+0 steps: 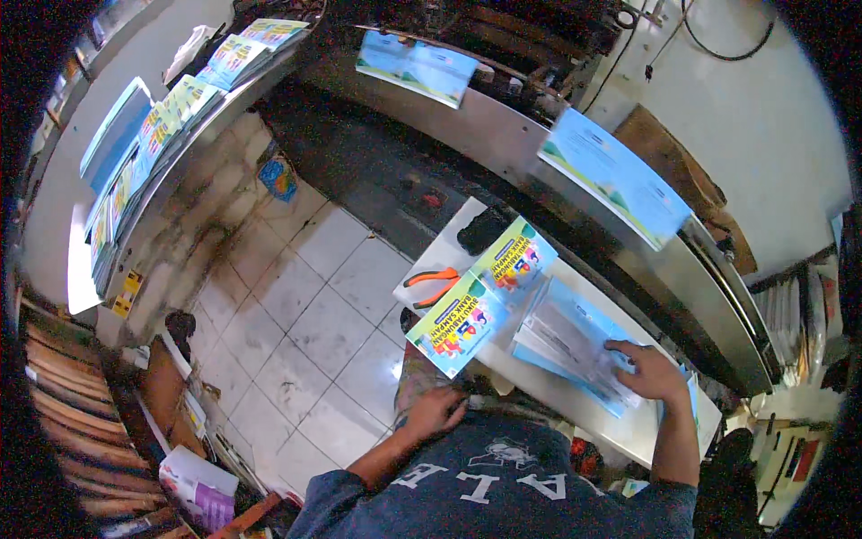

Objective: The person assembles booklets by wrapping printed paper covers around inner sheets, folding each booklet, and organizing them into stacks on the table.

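Note:
My right hand [651, 370] rests on an open light-blue booklet [561, 296] with blurred pale pages [566, 337], its fingers spread across the right part. These papers lie on a narrow white bench [669, 427] in front of me. Left of them, a yellow-and-blue printed cover [458, 325] overhangs the bench's near edge, joined or close to a matching cover [516, 260] farther back. My left hand [435, 411] lies by my thigh near the lower cover, fingers loosely extended and nothing visible in them. Orange-handled pliers [433, 286] sit beside the covers.
A dark item [483, 232] lies behind the pliers. Beyond, a long metal ledge [503, 135] carries a blue sheet [417, 67] and a larger blue sheet [615, 175]. Stacked booklets [157, 135] line a curved shelf at left. Tiled floor [314, 332] spreads below; a purple-and-white box [199, 485] stands lower left.

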A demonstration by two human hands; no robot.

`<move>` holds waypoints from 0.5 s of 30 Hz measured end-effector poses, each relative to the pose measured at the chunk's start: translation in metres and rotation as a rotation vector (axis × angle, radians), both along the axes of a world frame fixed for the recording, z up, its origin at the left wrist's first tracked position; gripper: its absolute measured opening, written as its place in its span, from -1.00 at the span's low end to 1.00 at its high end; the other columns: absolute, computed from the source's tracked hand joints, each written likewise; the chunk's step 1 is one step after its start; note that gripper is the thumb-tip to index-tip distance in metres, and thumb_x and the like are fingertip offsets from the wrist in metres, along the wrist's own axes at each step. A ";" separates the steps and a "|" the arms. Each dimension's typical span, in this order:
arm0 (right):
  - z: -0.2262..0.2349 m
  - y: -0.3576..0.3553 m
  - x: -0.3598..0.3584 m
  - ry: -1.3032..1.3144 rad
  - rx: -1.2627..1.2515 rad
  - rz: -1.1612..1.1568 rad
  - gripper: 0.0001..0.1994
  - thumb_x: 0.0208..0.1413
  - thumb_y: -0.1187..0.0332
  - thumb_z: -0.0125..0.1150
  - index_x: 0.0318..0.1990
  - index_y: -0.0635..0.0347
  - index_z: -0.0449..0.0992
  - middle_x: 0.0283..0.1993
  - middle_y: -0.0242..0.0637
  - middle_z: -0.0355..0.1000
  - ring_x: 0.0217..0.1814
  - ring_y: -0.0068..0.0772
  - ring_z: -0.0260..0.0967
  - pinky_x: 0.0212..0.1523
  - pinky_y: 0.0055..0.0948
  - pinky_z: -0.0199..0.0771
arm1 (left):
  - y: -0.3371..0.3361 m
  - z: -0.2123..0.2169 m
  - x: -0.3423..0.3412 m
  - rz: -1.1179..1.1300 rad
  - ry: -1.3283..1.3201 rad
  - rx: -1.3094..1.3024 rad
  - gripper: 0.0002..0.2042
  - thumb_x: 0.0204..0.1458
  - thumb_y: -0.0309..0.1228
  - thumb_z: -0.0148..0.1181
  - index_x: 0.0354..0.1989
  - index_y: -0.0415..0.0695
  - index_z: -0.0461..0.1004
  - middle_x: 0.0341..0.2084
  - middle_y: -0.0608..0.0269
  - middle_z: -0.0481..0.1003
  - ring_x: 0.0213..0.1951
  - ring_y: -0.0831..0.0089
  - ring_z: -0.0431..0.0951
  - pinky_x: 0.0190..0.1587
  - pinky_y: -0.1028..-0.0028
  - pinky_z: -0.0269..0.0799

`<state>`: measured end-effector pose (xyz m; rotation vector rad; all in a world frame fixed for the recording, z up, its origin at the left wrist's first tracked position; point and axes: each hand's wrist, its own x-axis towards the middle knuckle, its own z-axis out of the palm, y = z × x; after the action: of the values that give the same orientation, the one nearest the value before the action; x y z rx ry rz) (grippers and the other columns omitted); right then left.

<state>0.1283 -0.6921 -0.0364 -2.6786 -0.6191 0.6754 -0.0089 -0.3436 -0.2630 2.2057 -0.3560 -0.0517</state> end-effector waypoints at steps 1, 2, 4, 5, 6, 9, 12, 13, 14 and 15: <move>0.014 0.004 0.005 0.044 -0.083 -0.099 -0.54 -0.01 0.23 0.19 0.08 0.16 0.40 0.01 0.02 0.43 0.03 0.07 0.39 0.08 -0.16 0.38 | 0.000 0.001 -0.003 0.023 0.002 0.004 -0.78 0.01 -0.31 0.14 -0.26 -0.19 0.49 -0.45 0.01 0.48 -0.37 0.04 0.51 -0.30 0.17 0.45; 0.021 0.007 0.009 0.087 -0.168 -0.196 -0.57 0.02 0.21 0.16 0.05 0.17 0.41 -0.01 0.03 0.44 0.03 0.11 0.38 0.08 -0.10 0.37 | 0.000 -0.001 -0.005 0.036 0.006 0.006 -0.78 0.01 -0.31 0.14 -0.26 -0.19 0.49 -0.45 0.01 0.48 -0.37 0.04 0.51 -0.30 0.17 0.45; 0.026 0.000 0.014 -0.037 -0.197 -0.269 -0.65 0.04 0.29 0.11 -0.01 0.18 0.43 -0.06 0.09 0.43 -0.05 0.15 0.40 0.03 -0.07 0.39 | 0.001 -0.004 -0.005 0.030 0.012 0.011 -0.78 0.00 -0.30 0.14 -0.27 -0.18 0.50 -0.44 0.02 0.48 -0.37 0.05 0.52 -0.29 0.18 0.46; 0.030 0.000 0.022 -0.087 -0.310 -0.246 -0.67 0.04 0.31 0.10 -0.02 0.19 0.44 -0.09 0.10 0.44 -0.07 0.17 0.40 0.00 -0.06 0.41 | 0.001 -0.007 -0.005 0.034 0.011 0.008 -0.78 0.00 -0.30 0.14 -0.27 -0.18 0.50 -0.44 0.02 0.48 -0.37 0.05 0.52 -0.29 0.18 0.46; 0.034 -0.002 0.030 -0.137 -0.423 -0.224 -0.68 0.04 0.33 0.09 -0.04 0.20 0.45 -0.12 0.12 0.44 -0.10 0.19 0.41 -0.02 -0.05 0.42 | 0.001 -0.009 -0.004 0.033 0.001 -0.014 -0.79 0.00 -0.30 0.14 -0.28 -0.18 0.50 -0.45 0.02 0.48 -0.38 0.05 0.52 -0.29 0.17 0.46; 0.071 0.018 0.037 -0.304 -0.268 -0.231 -0.70 0.03 0.37 0.11 -0.06 0.24 0.47 -0.17 0.07 0.49 -0.12 0.07 0.45 -0.08 -0.12 0.43 | 0.003 -0.012 -0.006 0.041 -0.002 -0.039 -0.79 0.01 -0.30 0.14 -0.29 -0.18 0.50 -0.46 0.00 0.48 -0.39 0.04 0.52 -0.30 0.17 0.45; 0.091 -0.060 0.082 -0.595 -0.045 -0.292 -0.67 0.01 0.50 0.07 -0.01 0.25 0.48 -0.10 0.02 0.50 -0.07 -0.12 0.47 -0.01 -0.26 0.40 | 0.006 -0.004 -0.001 0.014 0.049 -0.005 -0.79 0.01 -0.31 0.13 -0.29 -0.19 0.50 -0.48 -0.01 0.48 -0.40 0.04 0.52 -0.30 0.16 0.45; 0.101 -0.096 0.099 -0.713 -0.014 -0.354 -0.64 0.02 0.54 0.03 0.02 0.25 0.47 -0.07 0.01 0.50 -0.05 -0.17 0.47 0.01 -0.29 0.39 | 0.006 -0.001 0.001 -0.018 0.098 0.032 -0.79 0.02 -0.31 0.13 -0.29 -0.19 0.50 -0.48 -0.01 0.48 -0.40 0.03 0.52 -0.31 0.15 0.45; 0.111 -0.099 0.118 -0.888 -0.014 -0.525 -0.61 0.02 0.59 -0.02 0.06 0.25 0.44 -0.06 0.01 0.49 -0.02 -0.19 0.46 0.03 -0.32 0.39 | 0.005 -0.001 0.001 -0.019 0.098 0.034 -0.79 0.02 -0.31 0.13 -0.29 -0.19 0.50 -0.48 -0.01 0.48 -0.40 0.03 0.52 -0.31 0.15 0.45; 0.119 -0.076 0.130 -0.971 0.063 -0.564 -0.58 0.04 0.60 -0.06 0.11 0.24 0.40 0.00 -0.02 0.46 0.06 -0.19 0.42 0.09 -0.33 0.35 | 0.005 -0.002 -0.002 0.010 0.083 0.022 -0.80 0.01 -0.31 0.13 -0.29 -0.19 0.50 -0.48 -0.01 0.48 -0.40 0.03 0.52 -0.31 0.15 0.44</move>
<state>0.2579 -0.7678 0.0826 -2.7795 -0.0325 -0.8131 -0.0113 -0.3386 -0.2654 2.2189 -0.2997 -0.1423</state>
